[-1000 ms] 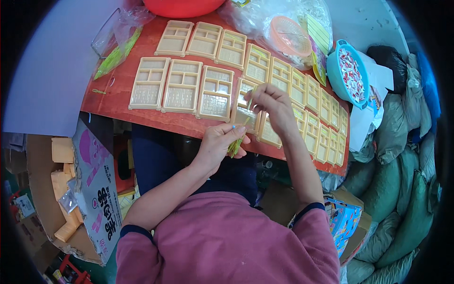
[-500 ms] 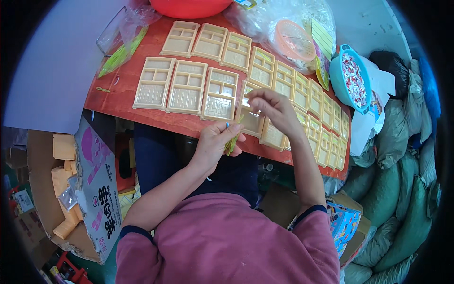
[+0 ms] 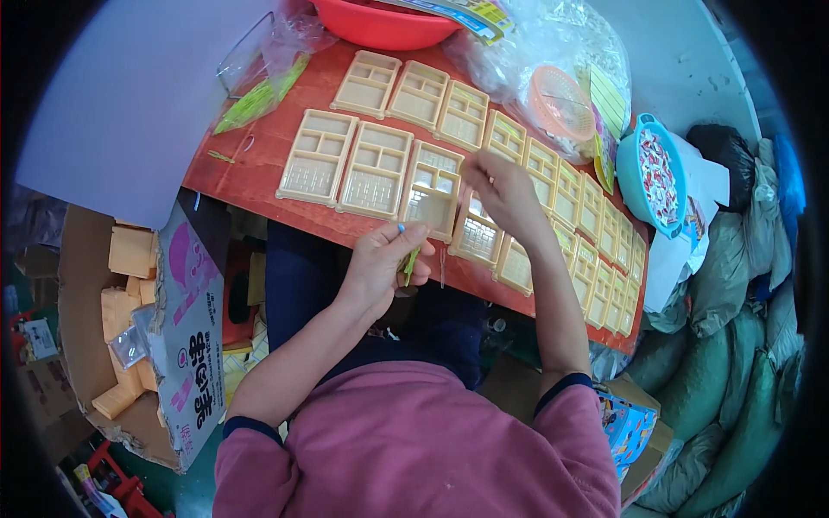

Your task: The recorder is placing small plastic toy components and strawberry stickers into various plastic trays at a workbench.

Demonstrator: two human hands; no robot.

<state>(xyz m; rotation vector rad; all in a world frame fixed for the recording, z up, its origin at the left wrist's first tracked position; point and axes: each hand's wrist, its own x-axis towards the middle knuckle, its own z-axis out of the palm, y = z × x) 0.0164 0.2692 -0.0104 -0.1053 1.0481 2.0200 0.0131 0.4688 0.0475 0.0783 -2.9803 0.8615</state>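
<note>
My left hand (image 3: 380,268) is closed around a small bunch of thin yellow-green strips (image 3: 409,266), just off the table's near edge. A bit of blue shows at its thumb and forefinger. My right hand (image 3: 508,197) hovers over the front row, its bent fingers drawn together beside the upper right corner of a cream divided tray (image 3: 430,192). Whatever those fingertips hold, if anything, is too small to make out. The neighbouring tray (image 3: 477,235) lies partly under this hand. Two rows of such shallow trays, each split into compartments, run across the red table (image 3: 250,186).
A bag of green strips (image 3: 263,97) lies at the far left. Behind the trays are a red basin (image 3: 389,30), clear plastic bags (image 3: 518,43) and a pink basket (image 3: 561,104). At right stands a blue basin of small pieces (image 3: 635,168). A cardboard box (image 3: 194,345) stands lower left.
The whole view has shifted, so the trays sit farther right and lower. Against the trays, my right hand has moved left to the third tray's corner. My left hand keeps its strips.
</note>
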